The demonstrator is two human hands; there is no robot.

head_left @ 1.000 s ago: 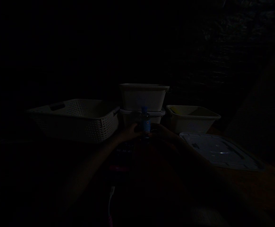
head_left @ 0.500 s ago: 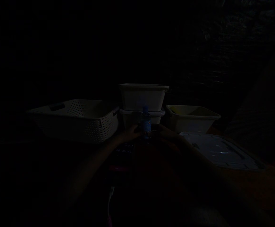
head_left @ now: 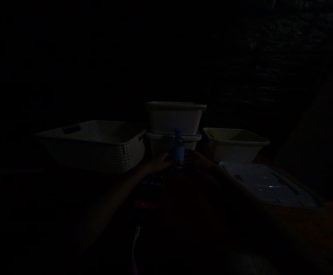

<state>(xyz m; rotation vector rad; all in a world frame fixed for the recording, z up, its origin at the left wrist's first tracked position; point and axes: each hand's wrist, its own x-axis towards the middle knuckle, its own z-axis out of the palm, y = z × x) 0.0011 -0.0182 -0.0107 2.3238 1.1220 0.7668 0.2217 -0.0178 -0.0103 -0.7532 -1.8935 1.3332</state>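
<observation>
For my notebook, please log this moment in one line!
left hand: beside bottle; right hand: opposite side; bottle: upright; grip: too dark to tell

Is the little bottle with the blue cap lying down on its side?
No, the bottle stands upright between the left hand and the right hand, its blue cap at the top.

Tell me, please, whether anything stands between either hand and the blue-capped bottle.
Nothing visible does: the left hand and right hand flank the blue-capped bottle, and the stacked bins are behind it. It is too dark to tell whether either hand touches it.
</observation>
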